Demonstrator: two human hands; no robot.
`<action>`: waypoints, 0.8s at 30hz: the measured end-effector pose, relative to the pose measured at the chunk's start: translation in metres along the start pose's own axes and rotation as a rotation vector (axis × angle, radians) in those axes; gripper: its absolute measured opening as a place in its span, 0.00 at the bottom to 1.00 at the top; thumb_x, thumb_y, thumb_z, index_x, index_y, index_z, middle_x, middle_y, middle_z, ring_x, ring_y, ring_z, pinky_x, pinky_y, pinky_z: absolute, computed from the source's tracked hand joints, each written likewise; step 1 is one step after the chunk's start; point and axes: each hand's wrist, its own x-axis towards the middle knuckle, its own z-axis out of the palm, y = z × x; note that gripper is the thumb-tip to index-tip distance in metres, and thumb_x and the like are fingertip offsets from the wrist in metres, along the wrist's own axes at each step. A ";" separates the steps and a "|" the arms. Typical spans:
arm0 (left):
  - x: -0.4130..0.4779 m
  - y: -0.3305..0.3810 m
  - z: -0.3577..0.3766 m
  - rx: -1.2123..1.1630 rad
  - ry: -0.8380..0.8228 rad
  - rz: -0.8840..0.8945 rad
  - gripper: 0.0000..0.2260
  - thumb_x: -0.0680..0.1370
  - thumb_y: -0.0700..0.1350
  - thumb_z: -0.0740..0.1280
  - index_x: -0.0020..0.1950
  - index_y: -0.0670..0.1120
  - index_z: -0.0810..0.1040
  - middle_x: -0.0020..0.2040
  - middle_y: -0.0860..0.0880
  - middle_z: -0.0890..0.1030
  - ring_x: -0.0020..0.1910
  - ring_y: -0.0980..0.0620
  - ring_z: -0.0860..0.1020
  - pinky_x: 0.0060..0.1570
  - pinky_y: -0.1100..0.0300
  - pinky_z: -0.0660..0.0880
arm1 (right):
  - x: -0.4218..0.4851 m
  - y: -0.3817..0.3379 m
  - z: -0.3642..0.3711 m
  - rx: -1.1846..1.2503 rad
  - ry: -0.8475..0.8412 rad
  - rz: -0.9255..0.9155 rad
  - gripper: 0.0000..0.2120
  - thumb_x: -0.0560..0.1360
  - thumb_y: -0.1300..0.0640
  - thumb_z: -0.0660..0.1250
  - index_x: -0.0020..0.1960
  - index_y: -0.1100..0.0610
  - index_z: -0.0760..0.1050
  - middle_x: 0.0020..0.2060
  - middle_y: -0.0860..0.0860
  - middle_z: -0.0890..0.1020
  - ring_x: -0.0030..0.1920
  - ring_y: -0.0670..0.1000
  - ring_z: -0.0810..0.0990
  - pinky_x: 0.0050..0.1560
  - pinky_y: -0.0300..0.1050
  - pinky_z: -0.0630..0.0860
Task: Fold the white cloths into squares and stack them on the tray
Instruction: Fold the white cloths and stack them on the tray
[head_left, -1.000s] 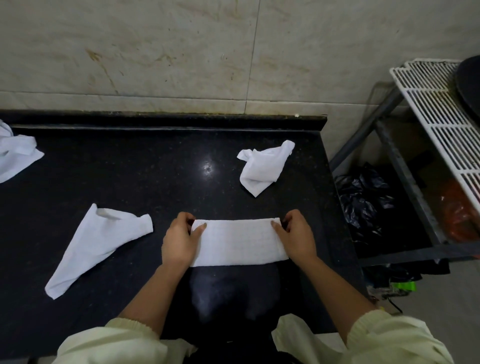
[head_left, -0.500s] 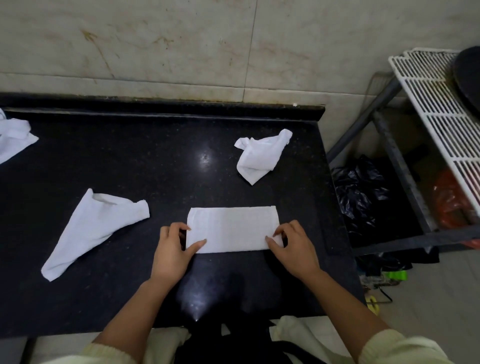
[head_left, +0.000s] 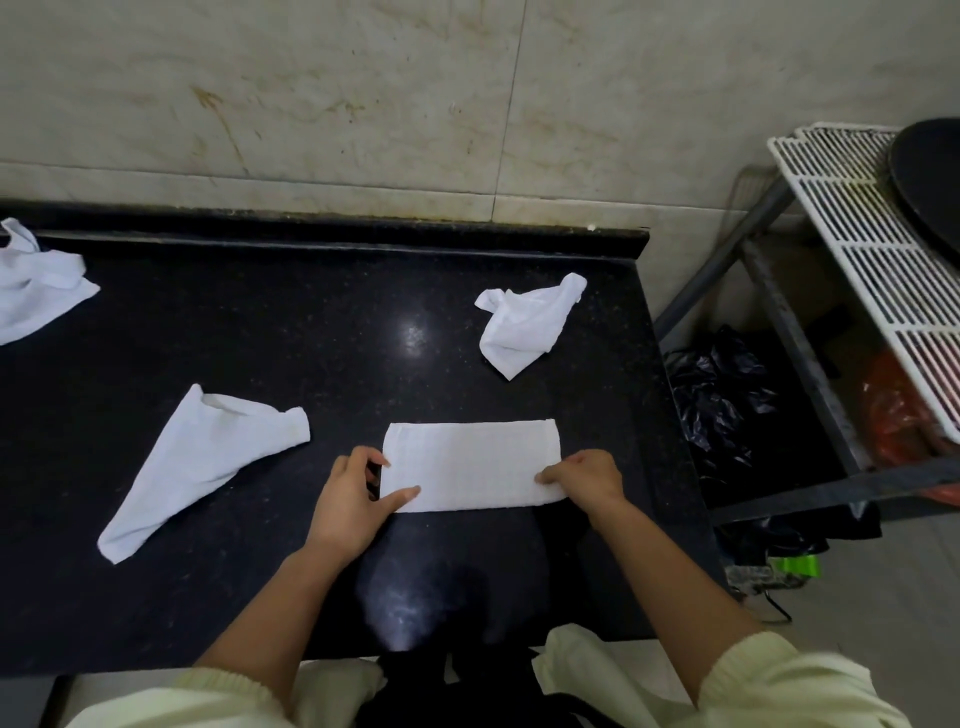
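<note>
Black desk (head_left: 208, 571), going left to right: bunched cloth (head_left: 31, 286) at the far edge, a loose triangular cloth (head_left: 208, 457), then the folded strip (head_left: 470, 465) dead center. Left hand (head_left: 353, 499) pinches its left end, right hand (head_left: 589, 475) has fingers (head_left: 550, 476) curled on the right end. Crumpled cloth (head_left: 527, 325) sits behind.

Both forearms bare, reaching forward and slightly inward from pale cream sleeves pushed up near the elbows. Left hand (head_left: 349, 493) palm down, wrist straight, thumb stretched out to the right and lying flat on the left end of the cloth (head_left: 470, 464), fingers curled at that end's edge. Right hand (head_left: 589, 477) palm down, knuckles up, fingers bent and pointing left, tips pressed on the cloth's right end near its front corner. Hands level with each other, well apart, one at each short end. Neither hand lifted.
</note>
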 end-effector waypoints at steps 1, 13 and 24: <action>0.001 0.000 -0.001 -0.003 -0.007 0.005 0.18 0.70 0.55 0.75 0.54 0.52 0.72 0.48 0.51 0.72 0.41 0.56 0.74 0.38 0.70 0.68 | -0.001 -0.002 -0.001 0.013 -0.002 -0.001 0.10 0.68 0.60 0.75 0.36 0.59 0.74 0.38 0.52 0.77 0.37 0.49 0.75 0.32 0.41 0.70; 0.008 -0.012 -0.012 -0.100 -0.074 0.005 0.14 0.70 0.44 0.76 0.53 0.51 0.76 0.45 0.48 0.76 0.39 0.54 0.75 0.40 0.69 0.70 | -0.017 -0.016 0.001 0.421 -0.005 0.012 0.04 0.69 0.67 0.71 0.42 0.68 0.77 0.41 0.56 0.78 0.37 0.50 0.75 0.34 0.41 0.70; 0.010 -0.014 -0.013 -0.171 -0.094 -0.004 0.14 0.69 0.43 0.76 0.52 0.50 0.77 0.45 0.47 0.76 0.38 0.54 0.75 0.41 0.66 0.72 | -0.050 -0.069 0.074 0.085 -0.224 -0.311 0.08 0.70 0.58 0.74 0.41 0.54 0.74 0.40 0.51 0.79 0.40 0.50 0.78 0.42 0.45 0.77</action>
